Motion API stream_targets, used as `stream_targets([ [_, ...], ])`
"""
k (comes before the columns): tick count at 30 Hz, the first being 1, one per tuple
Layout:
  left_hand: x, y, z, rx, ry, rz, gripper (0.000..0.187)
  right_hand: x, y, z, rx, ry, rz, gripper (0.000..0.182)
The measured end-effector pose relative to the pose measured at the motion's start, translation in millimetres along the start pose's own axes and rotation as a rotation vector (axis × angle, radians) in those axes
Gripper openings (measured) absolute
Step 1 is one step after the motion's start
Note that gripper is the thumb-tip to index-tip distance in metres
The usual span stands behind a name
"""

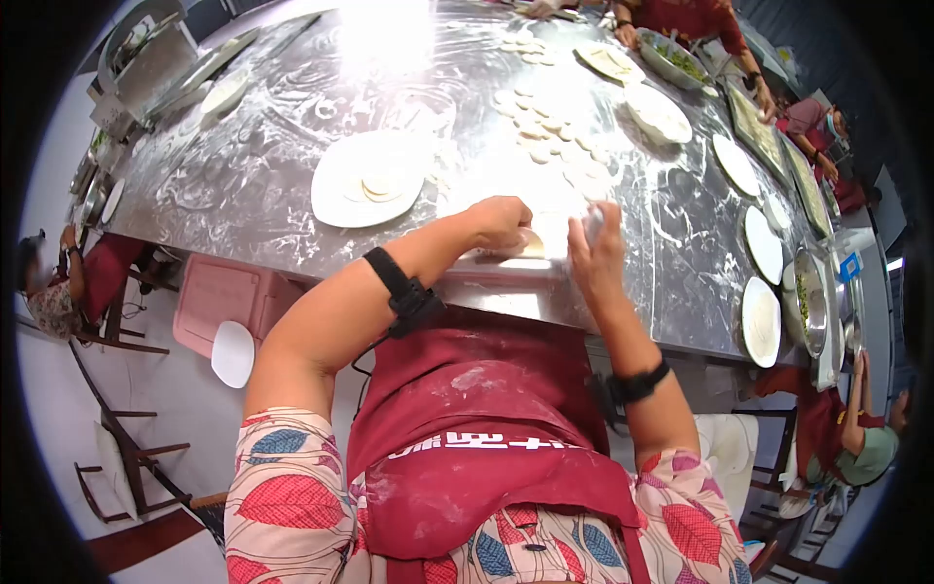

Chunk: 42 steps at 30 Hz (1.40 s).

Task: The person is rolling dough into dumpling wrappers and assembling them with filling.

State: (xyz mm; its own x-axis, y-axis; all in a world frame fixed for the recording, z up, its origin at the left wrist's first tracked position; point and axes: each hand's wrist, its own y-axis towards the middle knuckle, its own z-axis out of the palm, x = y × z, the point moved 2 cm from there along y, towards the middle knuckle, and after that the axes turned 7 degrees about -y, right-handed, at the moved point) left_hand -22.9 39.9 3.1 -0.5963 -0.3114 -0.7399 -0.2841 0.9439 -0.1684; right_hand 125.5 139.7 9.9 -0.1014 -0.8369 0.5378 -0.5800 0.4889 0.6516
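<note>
At the near edge of the floured metal table, my left hand (501, 222) is closed around the edge of a flat piece of dough (531, 244). To the right of the dough, my right hand (597, 243) is raised with its fingers curved and apart; glare blurs the space between them, and I see nothing held there. A white square plate (341, 206) with a few round wrappers (375, 190) lies left of my left hand. Beyond my hands, several small dough pieces (545, 127) are scattered over the flour.
White plates (762, 321) line the table's right side beside a metal bowl (815, 321) of green filling. People (681, 19) work at the far right and right edges. One person (58, 292) sits at the left. A pink bin (229, 300) stands below the table's left edge.
</note>
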Motion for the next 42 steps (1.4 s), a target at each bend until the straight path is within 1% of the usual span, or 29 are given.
stream_targets([
  [1, 2, -2, -1, 0.018, 0.014, 0.012, 0.014, 6, -16, -11, 0.096, 0.1, 0.173, 0.028],
  [2, 3, -5, -2, 0.006, -0.017, -0.031, 0.016, 8, -29, -16, 0.085, 0.144, 0.179, 0.027],
  [3, 4, -8, -3, 0.016, -0.038, -0.022, 0.016, 9, -36, -18, 0.069, 0.19, 0.191, 0.027],
  [5, 3, -16, -5, 0.053, -0.065, -0.005, 0.017, 5, -23, -10, 0.078, 0.144, 0.18, 0.027],
  [6, 2, -17, -5, 0.024, -0.029, 0.0, 0.017, 2, -11, -4, 0.076, 0.12, 0.176, 0.027],
  [7, -1, -16, -5, -0.01, 0.008, 0.01, 0.018, -1, 6, 7, 0.03, 0.023, 0.091, 0.027],
  [9, -2, -9, -4, -0.047, 0.032, 0.013, 0.02, -1, 30, 24, 0.022, 0.014, 0.104, 0.028],
  [11, 4, 4, 1, -0.06, -0.003, 0.001, 0.021, 1, 27, 20, 0.012, -0.006, 0.081, 0.028],
  [12, -2, 1, 1, -0.025, -0.012, 0.017, 0.023, 3, 26, 17, 0.012, -0.019, 0.062, 0.028],
  [15, -4, -7, -1, 0.072, 0.091, 0.022, 0.023, 1, -18, -7, 0.092, 0.108, 0.225, 0.028],
  [16, -2, -10, -2, 0.016, 0.043, -0.015, 0.021, 3, -26, -11, 0.083, 0.129, 0.22, 0.029],
  [18, 2, -16, -5, -0.003, -0.011, -0.023, 0.018, 9, -36, -15, 0.05, 0.18, 0.217, 0.029],
  [19, 2, -19, -5, -0.009, -0.034, -0.025, 0.016, 10, -30, -12, 0.043, 0.127, 0.168, 0.03],
  [21, 6, -14, -4, -0.041, -0.037, 0.02, 0.018, 6, 1, 1, 0.019, 0.016, 0.077, 0.03],
  [22, 8, -11, -4, -0.059, -0.036, 0.045, 0.019, 1, 15, 11, 0.031, -0.007, 0.099, 0.03],
  [23, 9, -7, -2, -0.037, -0.03, 0.005, 0.021, -4, 27, 23, 0.046, -0.026, 0.116, 0.03],
  [25, 10, 1, -6, -0.042, -0.019, -0.093, 0.025, -6, 35, 35, 0.007, -0.016, 0.074, 0.028],
  [27, 7, -9, -4, -0.036, -0.073, -0.061, 0.029, -12, 24, 28, 0.018, 0.017, 0.066, 0.028],
  [29, 7, -15, 3, -0.048, 0.102, -0.006, 0.03, -6, 0, 7, 0.014, 0.012, 0.02, 0.03],
  [30, 5, -24, 2, -0.043, 0.055, 0.015, 0.03, -13, -19, 1, 0.009, -0.045, 0.052, 0.03],
  [31, 3, -30, 1, -0.027, 0.006, 0.036, 0.031, -14, -33, -4, 0.035, 0.095, 0.149, 0.027],
  [32, 8, -29, 1, 0.006, -0.039, 0.033, 0.033, 2, -38, -12, 0.063, 0.254, 0.258, 0.025],
  [35, 18, -43, -25, -0.036, -0.139, 0.027, 0.034, 11, -42, -15, 0.02, 0.243, 0.211, 0.025],
  [36, 17, -56, -43, -0.11, -0.192, 0.02, 0.035, 12, -41, -14, 0.024, 0.233, 0.232, 0.025],
  [37, 25, -64, -60, -0.127, -0.214, 0.016, 0.034, 12, -39, -14, 0.021, 0.242, 0.236, 0.025],
  [39, 45, -84, -96, -0.213, -0.348, -0.1, 0.034, 13, -36, -12, 0.019, 0.26, 0.243, 0.025],
  [40, 61, -91, -118, -0.214, -0.218, -0.088, 0.035, 12, -35, -12, 0.014, 0.24, 0.23, 0.025],
  [41, 84, -97, -136, -0.226, -0.183, -0.145, 0.038, 11, -34, -12, 0.009, 0.221, 0.22, 0.024],
  [42, 108, -100, -155, -0.274, -0.029, -0.136, 0.041, 10, -35, -11, 0.005, 0.2, 0.213, 0.024],
])
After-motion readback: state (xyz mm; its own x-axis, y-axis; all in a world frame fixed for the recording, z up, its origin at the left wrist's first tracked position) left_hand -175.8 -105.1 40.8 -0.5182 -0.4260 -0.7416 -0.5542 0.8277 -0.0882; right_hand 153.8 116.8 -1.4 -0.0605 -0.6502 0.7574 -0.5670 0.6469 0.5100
